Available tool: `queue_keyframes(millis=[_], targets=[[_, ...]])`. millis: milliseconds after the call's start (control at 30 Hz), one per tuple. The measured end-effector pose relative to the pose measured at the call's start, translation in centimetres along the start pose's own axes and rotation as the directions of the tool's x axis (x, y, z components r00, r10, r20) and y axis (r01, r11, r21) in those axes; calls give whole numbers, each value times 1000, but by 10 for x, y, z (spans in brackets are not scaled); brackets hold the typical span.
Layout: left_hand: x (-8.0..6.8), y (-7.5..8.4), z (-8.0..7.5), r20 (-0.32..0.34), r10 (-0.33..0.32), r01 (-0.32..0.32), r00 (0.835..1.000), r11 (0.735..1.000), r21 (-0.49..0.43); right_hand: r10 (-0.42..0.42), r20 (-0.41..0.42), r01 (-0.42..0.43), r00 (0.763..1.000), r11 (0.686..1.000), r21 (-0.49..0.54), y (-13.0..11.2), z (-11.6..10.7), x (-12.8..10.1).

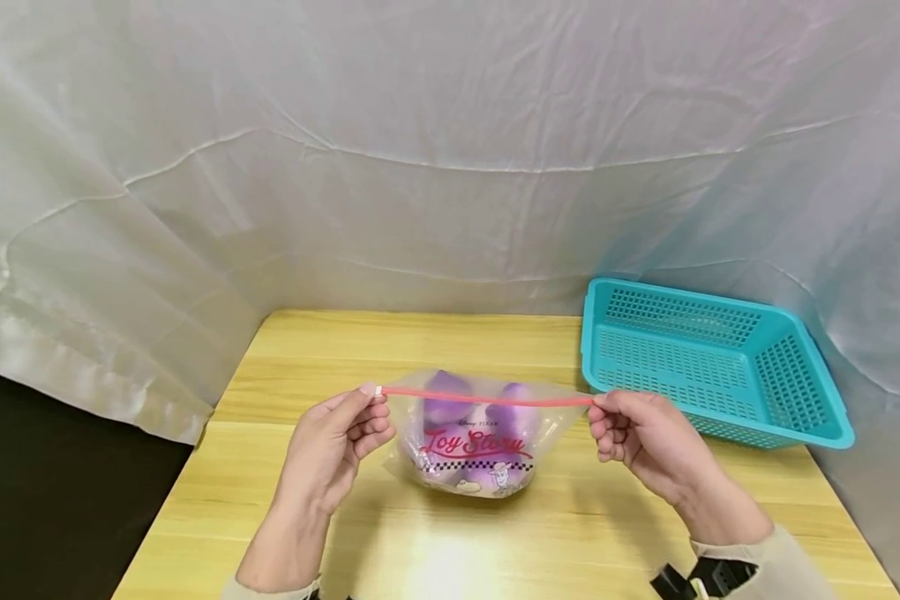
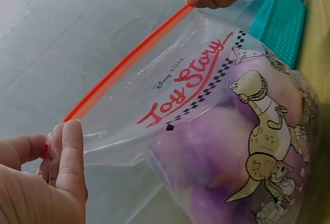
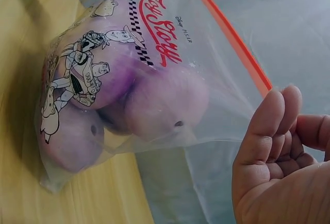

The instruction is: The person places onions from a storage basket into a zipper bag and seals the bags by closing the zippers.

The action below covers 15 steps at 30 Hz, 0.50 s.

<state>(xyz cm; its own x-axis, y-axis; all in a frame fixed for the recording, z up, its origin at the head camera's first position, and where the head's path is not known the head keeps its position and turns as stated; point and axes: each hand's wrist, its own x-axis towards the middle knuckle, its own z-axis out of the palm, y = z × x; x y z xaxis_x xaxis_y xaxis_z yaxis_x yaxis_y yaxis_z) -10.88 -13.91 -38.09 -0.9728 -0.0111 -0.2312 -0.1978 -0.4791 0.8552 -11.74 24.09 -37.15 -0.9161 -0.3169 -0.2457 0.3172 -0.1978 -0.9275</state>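
Both of my hands are holding up one clear zip bag (image 1: 468,442) by its top, just above the table. Starting on the left, my left hand (image 1: 335,451) is pinching the left end of the red zip strip (image 1: 487,400) between thumb and fingers. My right hand (image 1: 640,439) is pinching the other end — so my hands are well apart, with the strip pulled straight and tight between them.

To do this part well, I think I should be keeping the pull even on both sides, so the strip is staying flat and not twisting. I am guessing a hard tug could stretch or rip the thin plastic, so a soft, steady hold seems best. The bottom of the bag looks like it is touching the wooden table (image 1: 285,367), which is helping carry the weight.

The bag is thin, shiny and see-through, and it is crinkling a bit near my fingers. Red letters and little cartoon pictures are printed on its front. Inside are round purple things (image 3: 165,100) — smooth, plump lumps pressing against the plastic. I cannot tell what they are.

The table is pale yellow wood with long grain lines. On the right side a teal plastic basket (image 1: 720,367) is sitting, with sloped walls full of small holes, well apart from the bag. Behind it all a wrinkled white sheet (image 1: 420,125) is hanging.
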Motion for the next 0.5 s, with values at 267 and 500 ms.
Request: queue_keyframes(millis=[267,500], targets=[[-22,11,-9,24,59,-59,998,998,-7,-4,45,2,999,999,45,-3,19,-3],[14,8,-21,-76,13,-18,997,998,-68,93,-68,-84,993,988,131,11,34,44]])
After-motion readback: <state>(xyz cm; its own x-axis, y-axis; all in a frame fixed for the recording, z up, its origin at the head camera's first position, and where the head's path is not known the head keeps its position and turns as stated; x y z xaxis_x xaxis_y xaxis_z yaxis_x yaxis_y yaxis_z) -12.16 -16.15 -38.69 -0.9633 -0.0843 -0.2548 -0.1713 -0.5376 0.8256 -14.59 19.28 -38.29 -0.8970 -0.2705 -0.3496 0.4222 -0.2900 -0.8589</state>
